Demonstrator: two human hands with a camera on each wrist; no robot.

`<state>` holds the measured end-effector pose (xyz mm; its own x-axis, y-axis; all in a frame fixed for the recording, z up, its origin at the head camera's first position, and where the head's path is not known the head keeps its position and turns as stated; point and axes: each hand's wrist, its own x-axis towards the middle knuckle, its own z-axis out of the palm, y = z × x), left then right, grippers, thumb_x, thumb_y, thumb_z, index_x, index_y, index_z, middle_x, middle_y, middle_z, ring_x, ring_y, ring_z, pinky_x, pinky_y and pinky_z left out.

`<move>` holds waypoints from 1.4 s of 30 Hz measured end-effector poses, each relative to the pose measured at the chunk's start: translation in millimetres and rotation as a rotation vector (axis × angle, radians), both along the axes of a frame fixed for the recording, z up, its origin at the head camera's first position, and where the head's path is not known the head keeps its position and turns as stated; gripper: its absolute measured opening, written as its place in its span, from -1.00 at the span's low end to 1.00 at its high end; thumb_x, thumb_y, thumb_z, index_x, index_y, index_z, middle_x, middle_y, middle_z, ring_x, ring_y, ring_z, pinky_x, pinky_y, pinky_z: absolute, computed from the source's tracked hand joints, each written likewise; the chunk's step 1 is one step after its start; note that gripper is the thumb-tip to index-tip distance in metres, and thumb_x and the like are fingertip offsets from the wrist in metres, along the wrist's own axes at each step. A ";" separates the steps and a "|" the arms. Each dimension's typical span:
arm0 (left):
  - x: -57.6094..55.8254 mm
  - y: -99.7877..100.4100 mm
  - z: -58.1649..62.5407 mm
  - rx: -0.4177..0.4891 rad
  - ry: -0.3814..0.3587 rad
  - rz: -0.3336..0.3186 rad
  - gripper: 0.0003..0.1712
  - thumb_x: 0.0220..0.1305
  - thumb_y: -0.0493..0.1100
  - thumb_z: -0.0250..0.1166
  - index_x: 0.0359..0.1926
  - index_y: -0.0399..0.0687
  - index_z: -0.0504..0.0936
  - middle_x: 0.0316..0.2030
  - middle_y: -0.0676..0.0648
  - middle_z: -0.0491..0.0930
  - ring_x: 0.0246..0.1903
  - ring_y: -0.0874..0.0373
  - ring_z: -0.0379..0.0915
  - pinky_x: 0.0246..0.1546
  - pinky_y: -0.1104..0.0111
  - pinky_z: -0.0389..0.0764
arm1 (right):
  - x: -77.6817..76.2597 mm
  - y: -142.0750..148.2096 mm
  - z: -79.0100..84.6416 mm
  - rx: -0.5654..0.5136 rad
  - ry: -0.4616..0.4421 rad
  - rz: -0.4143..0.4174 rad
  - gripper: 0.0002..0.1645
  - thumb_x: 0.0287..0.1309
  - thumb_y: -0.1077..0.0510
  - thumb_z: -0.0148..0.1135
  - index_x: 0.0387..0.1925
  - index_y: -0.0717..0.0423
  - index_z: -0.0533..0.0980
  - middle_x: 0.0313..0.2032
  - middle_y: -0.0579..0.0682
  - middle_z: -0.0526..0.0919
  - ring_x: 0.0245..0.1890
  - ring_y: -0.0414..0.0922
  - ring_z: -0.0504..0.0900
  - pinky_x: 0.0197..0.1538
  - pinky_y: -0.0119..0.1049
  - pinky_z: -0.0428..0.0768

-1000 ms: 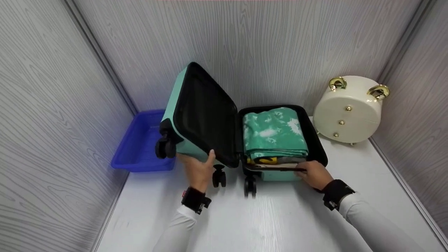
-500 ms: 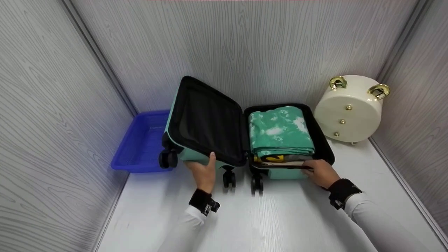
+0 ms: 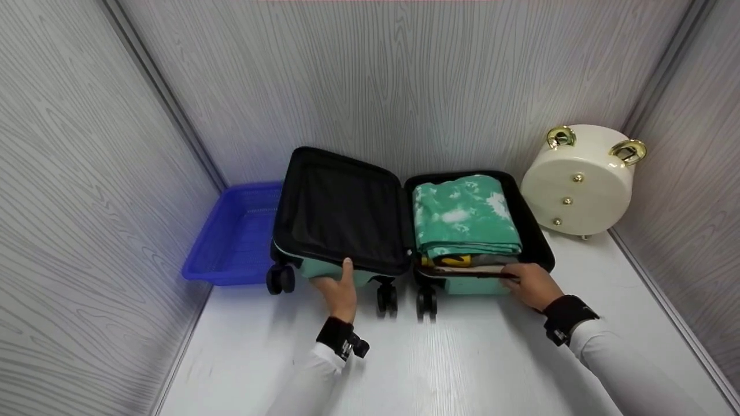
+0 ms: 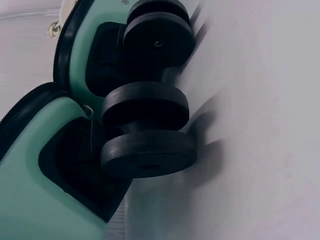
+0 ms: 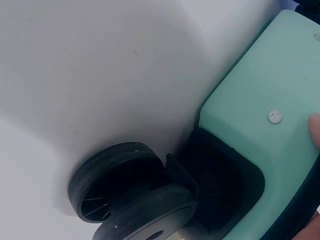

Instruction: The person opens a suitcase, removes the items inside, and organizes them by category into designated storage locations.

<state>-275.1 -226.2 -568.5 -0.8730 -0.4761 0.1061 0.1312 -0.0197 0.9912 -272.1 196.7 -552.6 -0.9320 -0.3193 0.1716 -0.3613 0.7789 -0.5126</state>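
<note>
A mint-green suitcase (image 3: 322,269) with black lining lies spread on the white tabletop, its left half tilted slightly up. My left hand (image 3: 337,296) holds that half by its near side, thumb up against the rim and fingers hidden beneath. The right half bears a folded green-and-white tie-dye cloth (image 3: 465,215), with yellow, grey and beige fabric under it. At this half's near right corner, my right hand (image 3: 533,285) grips the rim; a fingertip (image 5: 315,129) shows on the shell in the right wrist view. Black caster wheels (image 4: 150,152) fill the left wrist view, without the hand.
A blue plastic basket (image 3: 196,274) stands at the left, partly behind the suitcase's raised half. At the back right is a cream round case (image 3: 584,202) with gold rings and studs. Wood-grain panels (image 3: 370,86) close in the back and both sides.
The suitcase's left half has swung down and left, from steeply raised to nearly flat, with my left hand following. The whole suitcase shifted slightly right, and my right hand with it.
</note>
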 end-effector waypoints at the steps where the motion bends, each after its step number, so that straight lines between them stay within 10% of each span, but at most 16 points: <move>1: 0.9 -0.1 -2.5 0.002 -0.015 0.001 0.05 0.60 -0.01 0.28 0.71 -0.17 -0.24 0.69 -0.29 -0.08 0.69 -0.17 -0.05 0.69 -0.03 0.06 | 0.1 -0.1 -0.6 -0.002 -0.001 -0.002 -0.93 0.34 0.28 0.46 -0.17 0.15 0.76 -0.24 0.08 0.83 -0.20 0.08 0.77 -0.05 0.11 0.67; 18: 9.6 -4.5 -8.5 0.023 -0.271 -0.029 0.18 0.55 0.42 0.14 0.75 -0.20 -0.18 0.73 -0.31 -0.08 0.71 -0.24 -0.09 0.69 -0.08 0.07 | -1.5 5.3 -4.4 -0.010 0.001 0.036 -0.88 0.37 0.28 0.44 -0.10 0.16 0.77 -0.19 0.12 0.84 -0.17 0.12 0.78 -0.05 0.11 0.69; 34: 3.5 -0.2 -24.7 0.123 -0.186 -0.001 -0.01 0.58 0.31 0.15 0.74 -0.06 0.01 0.67 -0.23 0.17 0.67 -0.16 0.09 0.68 -0.02 0.14 | -6.9 5.5 -10.3 -0.004 0.028 0.039 -0.88 0.33 0.30 0.47 -0.11 0.16 0.77 -0.20 0.14 0.83 -0.15 0.17 0.78 -0.02 0.17 0.69; 42: -6.6 -4.0 -58.5 0.373 -0.164 -0.070 0.03 0.54 0.33 0.20 0.73 -0.09 0.04 0.70 -0.25 0.03 0.70 -0.24 -0.02 0.56 -0.21 0.34 | -9.2 5.3 -15.8 -0.001 0.029 0.047 -0.90 0.34 0.29 0.47 -0.13 0.14 0.77 -0.23 0.10 0.82 -0.19 0.12 0.76 -0.04 0.12 0.68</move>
<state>-281.7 -230.1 -627.0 -0.8956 -0.3945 -0.2056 -0.0422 -0.3847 0.9221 -281.3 202.0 -568.4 -0.9106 -0.3624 0.1985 -0.4121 0.7602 -0.5023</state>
